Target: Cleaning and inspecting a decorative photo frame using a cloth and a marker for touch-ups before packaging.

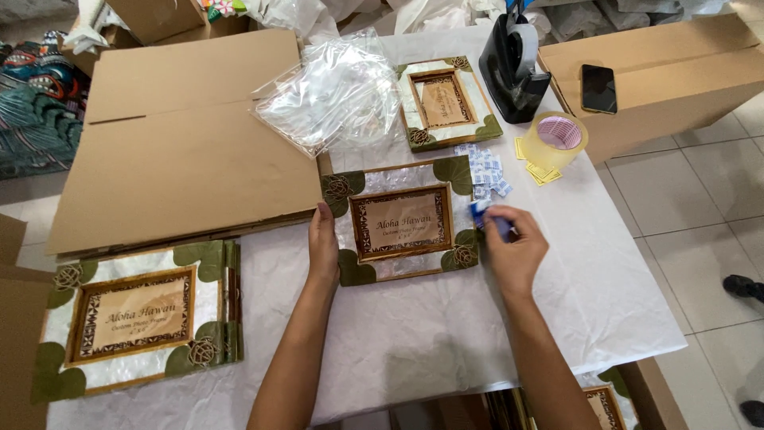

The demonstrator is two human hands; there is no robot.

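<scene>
We could not tell what the small blue and white thing (483,213) was. Our right hand (513,251) pinched it just right of the shiny leaf-cornered picture frame (400,221). Our left hand (323,245), fingers pressed together, lay flat against the frame's left edge.

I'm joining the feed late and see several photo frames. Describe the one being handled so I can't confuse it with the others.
On the white-covered table, look just right of the big flat cardboard sheet. The middle frame lies there, with the left hand on its left edge and the right hand at its right edge. Unlike the frame beside the tape dispenser and the stack at the lower left, it lies between both hands.
</scene>
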